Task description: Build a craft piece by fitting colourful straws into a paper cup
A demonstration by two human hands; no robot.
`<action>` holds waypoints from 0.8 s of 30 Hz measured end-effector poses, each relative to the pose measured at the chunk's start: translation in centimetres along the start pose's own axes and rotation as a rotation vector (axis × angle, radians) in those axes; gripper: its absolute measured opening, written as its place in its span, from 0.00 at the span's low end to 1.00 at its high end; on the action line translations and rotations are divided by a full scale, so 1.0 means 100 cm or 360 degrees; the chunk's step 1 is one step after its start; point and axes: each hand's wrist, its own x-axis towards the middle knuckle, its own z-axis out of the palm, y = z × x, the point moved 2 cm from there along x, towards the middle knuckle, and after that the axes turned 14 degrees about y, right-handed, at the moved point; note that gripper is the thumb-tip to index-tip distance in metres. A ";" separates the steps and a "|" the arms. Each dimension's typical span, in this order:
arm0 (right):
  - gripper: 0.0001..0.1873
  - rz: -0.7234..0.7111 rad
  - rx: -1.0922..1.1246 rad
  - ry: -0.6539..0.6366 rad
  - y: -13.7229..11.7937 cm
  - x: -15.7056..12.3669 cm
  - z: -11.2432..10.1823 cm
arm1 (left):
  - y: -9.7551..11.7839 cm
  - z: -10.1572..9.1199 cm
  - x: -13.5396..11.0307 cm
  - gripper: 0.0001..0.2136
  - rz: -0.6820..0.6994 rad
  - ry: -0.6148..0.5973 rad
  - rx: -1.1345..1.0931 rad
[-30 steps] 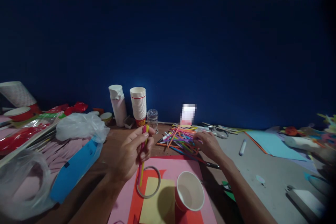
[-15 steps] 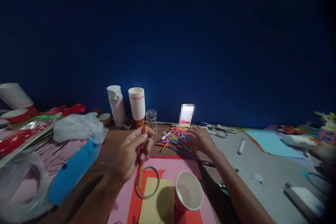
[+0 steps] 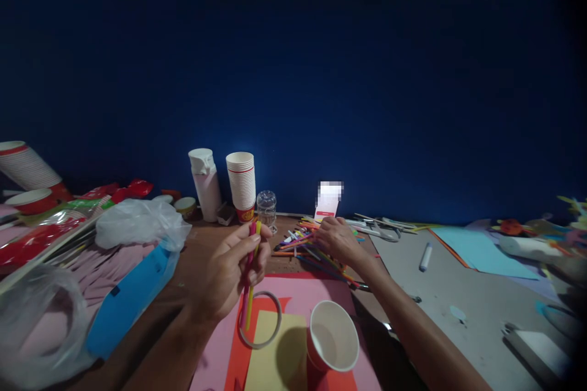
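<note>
While gripping a magenta stick (image 3: pixel 244 302) and a yellow stick (image 3: pixel 249 311), nearly upright, in the closed left hand (image 3: pixel 230 266) near a grey ring (image 3: pixel 280 317), touching the heap of coloured sticks (image 3: pixel 293 247) before the bright screen (image 3: pixel 327 206) with the curled right hand (image 3: pixel 338 241); being unable to tell, with fingertips hidden, whether gripping any.

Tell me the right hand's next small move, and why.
Probably, the right hand should pinch one stick from the pile of coloured sticks and lift it clear: its fingers are down at the pile, though whether they grip anything is hidden, while the left hand holds a pink stick and a yellow stick together.
</note>
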 end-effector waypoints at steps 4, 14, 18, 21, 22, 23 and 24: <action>0.08 0.0042 -0.0068 0.0111 0.008 -0.018 -0.012 | 0.000 0.000 0.000 0.05 0.0008 -0.0020 -0.0021; 0.10 0.0255 -0.0094 0.0171 0.004 -0.062 -0.014 | -0.002 0.002 -0.001 0.05 -0.0017 -0.0011 -0.0001; 0.11 0.0275 -0.0063 0.0145 -0.006 -0.064 -0.016 | -0.002 0.002 0.000 0.05 -0.0012 -0.0001 0.0007; 0.09 0.0250 -0.0069 0.0133 -0.011 -0.065 -0.017 | -0.002 0.001 0.000 0.05 -0.0003 -0.0002 0.0005; 0.08 0.0247 -0.0081 0.0135 -0.012 -0.065 -0.017 | -0.002 0.001 0.000 0.05 -0.0001 -0.0001 0.0004; 0.07 0.0243 -0.0093 0.0134 -0.012 -0.065 -0.016 | -0.003 0.001 0.000 0.05 0.0000 -0.0002 0.0003; 0.06 0.0239 -0.0101 0.0130 -0.013 -0.065 -0.013 | -0.003 0.001 0.000 0.05 -0.0002 -0.0002 0.0005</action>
